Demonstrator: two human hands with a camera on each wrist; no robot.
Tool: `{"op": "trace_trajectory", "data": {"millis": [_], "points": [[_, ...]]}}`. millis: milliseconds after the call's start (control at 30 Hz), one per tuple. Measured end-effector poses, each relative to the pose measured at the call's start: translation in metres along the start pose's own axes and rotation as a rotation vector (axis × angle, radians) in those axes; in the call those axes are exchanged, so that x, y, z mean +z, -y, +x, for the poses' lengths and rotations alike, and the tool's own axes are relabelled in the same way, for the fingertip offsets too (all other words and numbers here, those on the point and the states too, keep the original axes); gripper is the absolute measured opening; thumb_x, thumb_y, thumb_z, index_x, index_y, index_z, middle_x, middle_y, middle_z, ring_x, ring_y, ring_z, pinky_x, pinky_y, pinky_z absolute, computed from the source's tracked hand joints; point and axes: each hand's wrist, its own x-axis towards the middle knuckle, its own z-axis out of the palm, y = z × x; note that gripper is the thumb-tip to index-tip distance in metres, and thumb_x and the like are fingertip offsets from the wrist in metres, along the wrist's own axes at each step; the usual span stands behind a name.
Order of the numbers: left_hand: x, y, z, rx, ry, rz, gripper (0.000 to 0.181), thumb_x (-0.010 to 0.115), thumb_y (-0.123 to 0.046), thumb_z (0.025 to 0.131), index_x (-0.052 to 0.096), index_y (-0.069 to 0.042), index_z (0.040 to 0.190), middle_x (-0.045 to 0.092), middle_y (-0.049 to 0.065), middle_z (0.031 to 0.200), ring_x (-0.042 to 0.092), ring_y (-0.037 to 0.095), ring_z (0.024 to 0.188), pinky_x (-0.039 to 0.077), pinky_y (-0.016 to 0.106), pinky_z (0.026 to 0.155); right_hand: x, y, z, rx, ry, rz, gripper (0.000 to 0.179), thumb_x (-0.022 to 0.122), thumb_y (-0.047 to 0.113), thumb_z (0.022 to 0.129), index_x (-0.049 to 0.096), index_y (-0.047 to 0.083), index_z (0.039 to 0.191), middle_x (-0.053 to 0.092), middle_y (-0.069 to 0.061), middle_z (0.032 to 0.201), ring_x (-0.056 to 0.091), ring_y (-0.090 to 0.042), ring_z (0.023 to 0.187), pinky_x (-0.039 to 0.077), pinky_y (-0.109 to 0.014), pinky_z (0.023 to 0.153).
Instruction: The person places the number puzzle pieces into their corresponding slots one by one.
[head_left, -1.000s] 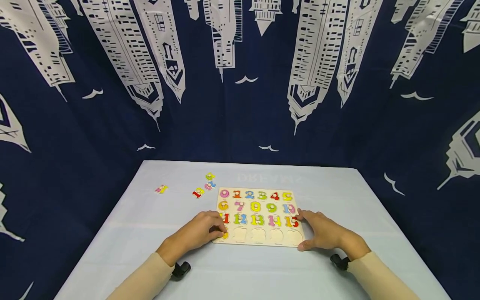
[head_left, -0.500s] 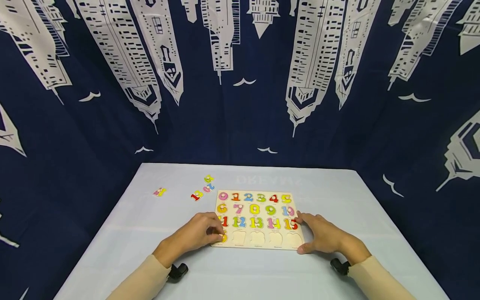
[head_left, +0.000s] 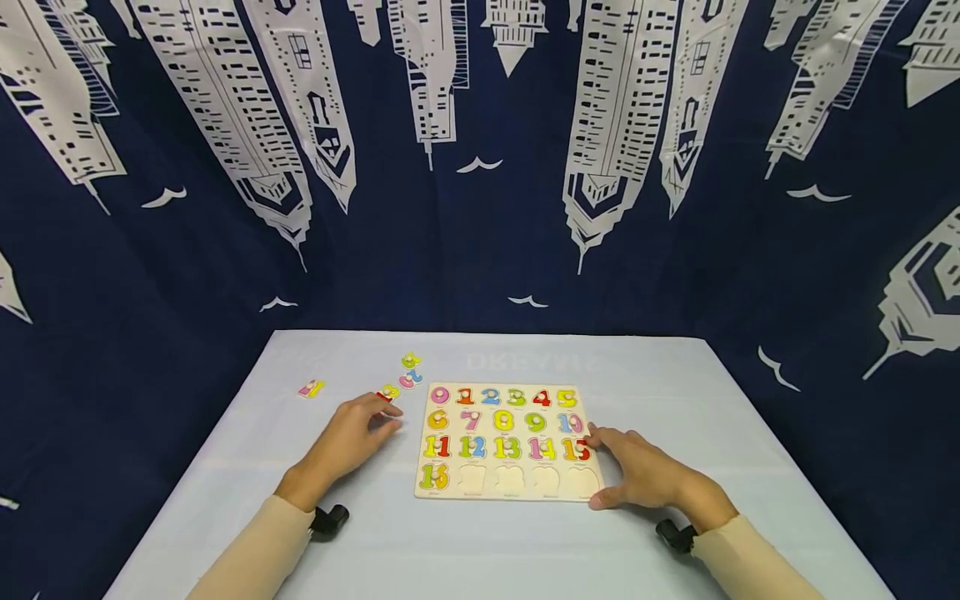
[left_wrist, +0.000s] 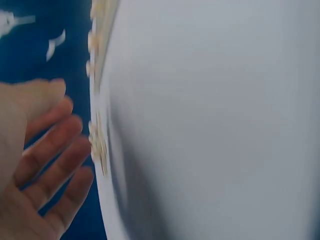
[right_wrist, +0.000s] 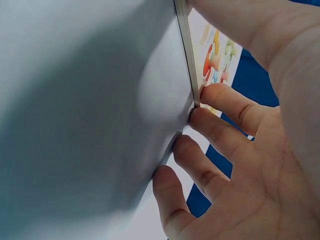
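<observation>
A wooden number puzzle board (head_left: 480,492) lies flat on the table, its top three rows filled with coloured number pieces. In its bottom row sits the 16 piece (head_left: 434,477) at the left, beside several bare recesses. My left hand (head_left: 347,440) is left of the board, fingers loosely bent and holding nothing. Its fingertips are over a red and yellow number piece (head_left: 389,390), partly hiding it; contact cannot be told. In the left wrist view, the palm and spread fingers (left_wrist: 55,165) show. My right hand (head_left: 648,468) touches the board's right edge, with the thumb by the near corner.
A pink and yellow piece (head_left: 311,388) lies at the far left. A blue and pink piece (head_left: 410,379) and a yellow-green piece (head_left: 410,360) lie beyond the left hand. The white table (head_left: 525,550) ends at a dark blue printed cloth (head_left: 450,250).
My left hand has let go of the 16 piece, now in the bottom-left recess, and moved left and away toward the loose pieces. My right hand stays at the board's edge.
</observation>
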Motion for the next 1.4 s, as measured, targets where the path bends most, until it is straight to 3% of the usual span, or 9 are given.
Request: {"op": "trace_trajectory", "data": {"millis": [167, 400, 533, 633, 833, 1033, 1200, 1400], "points": [[-0.021, 0.033, 0.001, -0.147, -0.127, 0.05, 0.022, 0.088, -0.012, 0.104, 0.087, -0.004, 0.124, 0.084, 0.017, 0.121, 0.08, 0.034, 0.107, 0.066, 0.057, 0.098, 0.001, 0.001, -0.001, 0.004, 0.0, 0.002, 0.101, 0.11, 0.049, 0.076, 0.065, 0.011, 0.158, 0.055, -0.019, 0.179, 0.06, -0.04, 0.146, 0.05, -0.072, 0.127], [-0.048, 0.07, 0.001, -0.322, -0.271, 0.08, 0.032, 0.082, -0.011, 0.106, 0.08, 0.006, 0.133, 0.074, 0.033, 0.127, 0.075, 0.05, 0.114, 0.06, 0.064, 0.101, 0.001, 0.0, -0.001, 0.001, -0.005, 0.007, 0.101, 0.109, 0.049, 0.077, 0.065, 0.011, 0.159, 0.055, -0.019, 0.179, 0.059, -0.041, 0.147, 0.049, -0.072, 0.127], [-0.056, 0.088, 0.001, -0.423, -0.297, 0.09, 0.038, 0.081, -0.015, 0.107, 0.077, 0.009, 0.136, 0.07, 0.036, 0.128, 0.071, 0.055, 0.122, 0.057, 0.067, 0.107, 0.0, 0.0, 0.0, 0.005, -0.005, 0.012, 0.1, 0.109, 0.048, 0.077, 0.065, 0.011, 0.159, 0.055, -0.019, 0.179, 0.059, -0.04, 0.146, 0.049, -0.072, 0.127], [-0.059, 0.099, 0.001, -0.473, -0.275, 0.091, 0.038, 0.081, -0.019, 0.107, 0.078, 0.01, 0.132, 0.07, 0.035, 0.124, 0.069, 0.055, 0.12, 0.056, 0.067, 0.105, -0.001, 0.0, 0.0, 0.009, -0.004, 0.015, 0.1, 0.11, 0.047, 0.077, 0.065, 0.011, 0.159, 0.054, -0.019, 0.18, 0.059, -0.042, 0.148, 0.048, -0.072, 0.128], [-0.061, 0.111, 0.003, -0.475, -0.247, 0.066, 0.024, 0.084, -0.017, 0.105, 0.085, 0.004, 0.116, 0.08, 0.031, 0.115, 0.072, 0.052, 0.114, 0.055, 0.063, 0.098, 0.0, 0.001, 0.0, 0.02, -0.004, 0.022, 0.099, 0.11, 0.047, 0.076, 0.065, 0.012, 0.157, 0.057, -0.017, 0.178, 0.059, -0.04, 0.148, 0.048, -0.071, 0.129], [-0.06, 0.116, 0.008, -0.482, -0.25, 0.061, 0.032, 0.087, -0.026, 0.105, 0.085, -0.001, 0.124, 0.084, 0.022, 0.109, 0.076, 0.047, 0.109, 0.057, 0.056, 0.09, 0.001, 0.002, -0.002, 0.02, -0.006, 0.022, 0.099, 0.11, 0.047, 0.076, 0.065, 0.012, 0.158, 0.055, -0.018, 0.179, 0.059, -0.041, 0.149, 0.047, -0.072, 0.129], [-0.059, 0.119, 0.01, -0.477, -0.213, 0.052, 0.023, 0.09, -0.028, 0.103, 0.088, -0.007, 0.111, 0.086, 0.019, 0.106, 0.076, 0.042, 0.105, 0.053, 0.046, 0.081, 0.002, 0.001, -0.001, 0.036, 0.003, 0.036, 0.098, 0.11, 0.046, 0.077, 0.065, 0.013, 0.158, 0.053, -0.017, 0.181, 0.058, -0.039, 0.148, 0.046, -0.072, 0.13], [-0.058, 0.115, 0.015, -0.425, -0.128, -0.005, 0.015, 0.088, -0.022, 0.104, 0.092, -0.011, 0.114, 0.084, 0.022, 0.12, 0.072, 0.037, 0.11, 0.05, 0.04, 0.086, 0.001, 0.001, -0.001, 0.037, 0.0, 0.032, 0.098, 0.11, 0.047, 0.077, 0.066, 0.014, 0.158, 0.056, -0.016, 0.18, 0.059, -0.037, 0.147, 0.047, -0.071, 0.129]]}}
